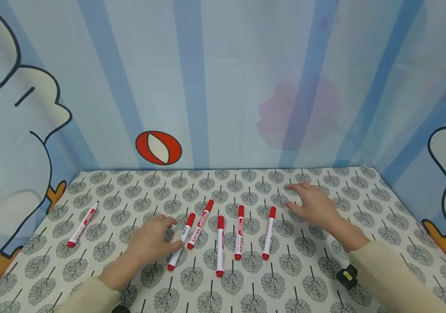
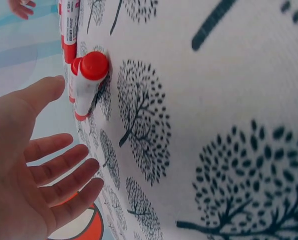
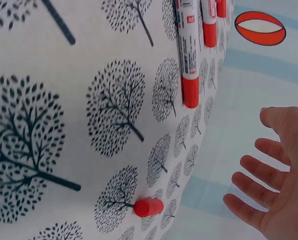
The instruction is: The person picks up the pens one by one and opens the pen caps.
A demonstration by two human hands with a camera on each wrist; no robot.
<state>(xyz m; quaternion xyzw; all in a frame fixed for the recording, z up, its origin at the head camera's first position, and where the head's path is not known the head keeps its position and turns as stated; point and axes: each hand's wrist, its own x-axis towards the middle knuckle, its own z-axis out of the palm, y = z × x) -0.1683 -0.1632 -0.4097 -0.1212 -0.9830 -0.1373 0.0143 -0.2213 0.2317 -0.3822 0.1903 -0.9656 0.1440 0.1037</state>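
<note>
Five red-capped markers lie side by side in the middle of the table, caps pointing away from the person – a row that looks nearly finished. The leftmost marker and the second marker are tilted and sit close together, while the third marker, the fourth marker and the fifth marker are almost straight and evenly spaced.

One more marker, the stray marker, lies well apart near the left edge of the table – to my judgement this one is not yet brought to the row.

The left hand rests just beside the leftmost marker, its fingers relaxed and spread, gripping nothing; the thumb seems to touch the marker. The right hand hovers flat, to the right of the fifth marker, fingers straight and empty. The two hands are apart.
</note>
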